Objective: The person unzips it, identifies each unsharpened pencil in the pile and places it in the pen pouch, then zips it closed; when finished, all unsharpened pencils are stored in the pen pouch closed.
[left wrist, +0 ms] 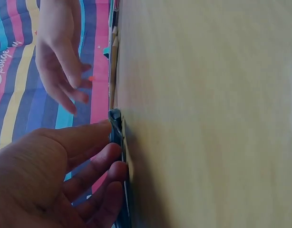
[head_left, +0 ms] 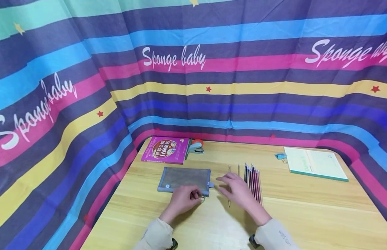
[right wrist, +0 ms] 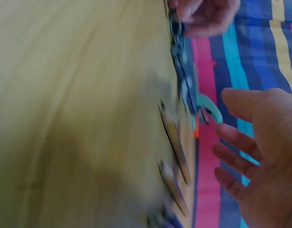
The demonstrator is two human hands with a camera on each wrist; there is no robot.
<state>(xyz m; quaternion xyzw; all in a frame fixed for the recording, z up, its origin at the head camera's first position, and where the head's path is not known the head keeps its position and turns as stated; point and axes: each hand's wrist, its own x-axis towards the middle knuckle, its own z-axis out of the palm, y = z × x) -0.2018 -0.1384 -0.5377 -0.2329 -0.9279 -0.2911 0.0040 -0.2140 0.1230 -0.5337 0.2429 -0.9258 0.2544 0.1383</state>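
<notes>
A grey mesh pencil pouch (head_left: 184, 178) lies flat on the wooden table (head_left: 305, 208). My left hand (head_left: 187, 198) grips its near right corner, thumb and fingers closing on the edge of the pouch (left wrist: 116, 130) in the left wrist view. My right hand (head_left: 232, 187) hovers open just right of the pouch, fingers spread and relaxed, holding nothing; it is blurred. A row of several pencils (head_left: 254, 181) lies right beside it, and one loose pencil (head_left: 229, 201) runs under the hand. The right wrist view shows the open right hand (right wrist: 246, 156) near the pencils (right wrist: 175, 140).
A purple book (head_left: 165, 150) and a teal stapler (head_left: 196, 147) sit at the back left. A green notebook (head_left: 315, 163) and a small blue clip (head_left: 280, 156) lie at the back right. A striped curtain (head_left: 193, 69) surrounds the table.
</notes>
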